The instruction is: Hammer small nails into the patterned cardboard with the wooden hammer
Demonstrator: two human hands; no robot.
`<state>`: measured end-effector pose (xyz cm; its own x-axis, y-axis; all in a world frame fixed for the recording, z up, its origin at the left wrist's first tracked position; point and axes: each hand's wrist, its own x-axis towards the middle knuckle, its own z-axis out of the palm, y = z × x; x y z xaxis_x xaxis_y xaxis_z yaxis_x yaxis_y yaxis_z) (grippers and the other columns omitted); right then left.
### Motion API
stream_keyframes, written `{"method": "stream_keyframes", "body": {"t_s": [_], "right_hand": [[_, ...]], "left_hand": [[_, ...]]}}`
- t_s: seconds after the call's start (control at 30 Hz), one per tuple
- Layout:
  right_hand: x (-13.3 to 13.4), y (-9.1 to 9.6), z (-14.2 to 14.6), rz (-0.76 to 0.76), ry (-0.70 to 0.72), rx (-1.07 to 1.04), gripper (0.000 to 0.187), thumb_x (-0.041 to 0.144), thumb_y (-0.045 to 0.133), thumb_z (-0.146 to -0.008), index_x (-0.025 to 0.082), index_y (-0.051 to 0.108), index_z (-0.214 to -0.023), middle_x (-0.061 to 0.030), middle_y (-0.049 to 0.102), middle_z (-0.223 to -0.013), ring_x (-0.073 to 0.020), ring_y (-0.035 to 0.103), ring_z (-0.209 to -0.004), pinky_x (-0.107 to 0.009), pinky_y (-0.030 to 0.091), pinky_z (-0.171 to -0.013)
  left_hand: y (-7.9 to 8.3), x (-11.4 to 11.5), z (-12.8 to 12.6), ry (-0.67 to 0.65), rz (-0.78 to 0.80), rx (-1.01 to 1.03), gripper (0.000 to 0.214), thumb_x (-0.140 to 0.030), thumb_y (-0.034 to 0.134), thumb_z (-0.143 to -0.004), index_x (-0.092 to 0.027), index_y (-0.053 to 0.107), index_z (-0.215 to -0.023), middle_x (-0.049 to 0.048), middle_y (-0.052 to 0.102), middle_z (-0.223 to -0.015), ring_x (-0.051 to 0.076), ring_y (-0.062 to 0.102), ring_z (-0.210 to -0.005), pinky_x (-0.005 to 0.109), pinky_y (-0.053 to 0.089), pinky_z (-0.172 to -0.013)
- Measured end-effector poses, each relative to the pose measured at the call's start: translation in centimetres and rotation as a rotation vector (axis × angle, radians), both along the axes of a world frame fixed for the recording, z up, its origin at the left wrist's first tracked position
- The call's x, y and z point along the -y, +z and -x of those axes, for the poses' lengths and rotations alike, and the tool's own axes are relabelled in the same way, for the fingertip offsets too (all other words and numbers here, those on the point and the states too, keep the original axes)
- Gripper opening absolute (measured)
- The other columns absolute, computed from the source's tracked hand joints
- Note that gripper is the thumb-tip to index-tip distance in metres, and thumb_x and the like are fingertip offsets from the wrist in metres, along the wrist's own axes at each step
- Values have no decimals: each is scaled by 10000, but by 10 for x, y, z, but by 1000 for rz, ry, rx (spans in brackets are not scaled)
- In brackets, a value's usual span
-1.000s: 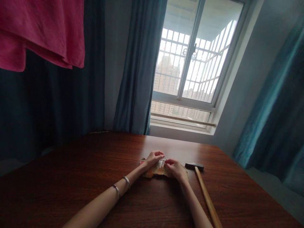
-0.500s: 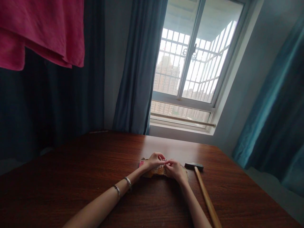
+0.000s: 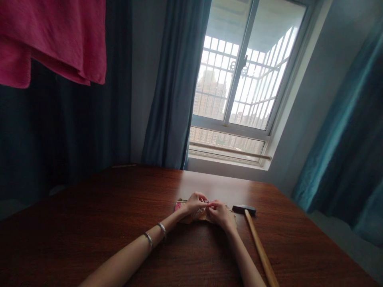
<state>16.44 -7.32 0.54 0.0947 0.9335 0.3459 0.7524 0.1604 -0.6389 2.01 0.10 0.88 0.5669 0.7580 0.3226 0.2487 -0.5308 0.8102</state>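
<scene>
Two hands, left hand (image 3: 196, 202) and right hand (image 3: 220, 213), fingertips near-meeting, each grip apparently pinched on the far side of one pink-and-cream patterned piece (image 3: 200, 215) upon the wood-grain counter (image 3: 89, 223). Foreseeable fault: a rightward swing of the right hand knocking the adjacent wooden-handled hammer (image 3: 261, 247). Clearance: broad at left, narrow at right; counter's far edge apart, beyond.
</scene>
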Motion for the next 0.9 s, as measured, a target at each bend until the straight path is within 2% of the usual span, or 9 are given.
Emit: {"method": "stream_keyframes", "body": {"t_s": [0.1,0.17,0.27,0.33,0.43,0.53,0.73,0.83,0.9], "right_hand": [[11,20,-10,19,-9,20,173,280,555,-703,209,695,-776,-23,659,-794,-132,582,-672,-213,431,-643],[28,35,-24,13,-55,46,217,294,528,-723,192,686,-830,-54,658,-847,-159,589,-718,-243,430,-689],[69,48,-51,32,-265,211,272,297,477,-753,184,656,-924,-90,650,-909,-205,594,-823,-279,420,-749],[104,45,-67,83,-414,340,314,302,434,-776,184,624,-996,-110,634,-943,-228,591,-880,-294,421,-762],[152,26,-81,228,-647,451,404,340,387,-797,149,567,-1103,-151,628,-890,-264,617,-809,-344,444,-717],[182,7,-83,317,-735,453,473,398,365,-812,101,535,-1138,-181,619,-858,-288,630,-766,-378,461,-681],[191,-4,-74,335,-660,450,278,331,386,-824,201,604,-937,-122,624,-806,-250,640,-760,-335,479,-655],[190,-3,-70,313,-675,529,268,298,342,-838,197,585,-887,-134,624,-841,-258,637,-779,-334,473,-635],[190,-2,-72,334,-667,491,275,306,318,-840,198,566,-894,-134,636,-867,-266,640,-775,-339,469,-617]], "left_hand": [[-2,-1,0,16,4,13,324,-360,642,-604,-91,699,-776,65,663,-690,159,565,-651,221,395,-574],[-3,-1,0,45,7,12,314,-342,642,-600,-93,700,-782,62,661,-687,155,560,-642,221,390,-567],[-4,-1,0,57,22,13,297,-325,636,-599,-94,701,-774,62,663,-686,153,558,-640,220,386,-561],[-4,-1,0,61,36,14,293,-320,636,-595,-93,702,-768,62,664,-685,155,561,-640,219,384,-554],[-4,-1,-1,67,57,22,296,-319,638,-586,-90,703,-763,64,667,-683,163,570,-641,223,390,-552],[-5,-1,-2,57,70,37,298,-319,639,-581,-89,705,-757,69,671,-689,170,578,-646,228,400,-560],[-6,-1,-2,79,74,42,302,-329,646,-572,-89,707,-745,70,672,-680,166,574,-641,227,397,-559],[-6,-1,-2,68,72,47,298,-322,644,-573,-85,707,-742,69,668,-671,159,568,-628,224,389,-550],[-6,-1,-1,64,64,46,297,-320,641,-575,-85,707,-745,66,667,-669,156,565,-623,222,384,-547]]}}
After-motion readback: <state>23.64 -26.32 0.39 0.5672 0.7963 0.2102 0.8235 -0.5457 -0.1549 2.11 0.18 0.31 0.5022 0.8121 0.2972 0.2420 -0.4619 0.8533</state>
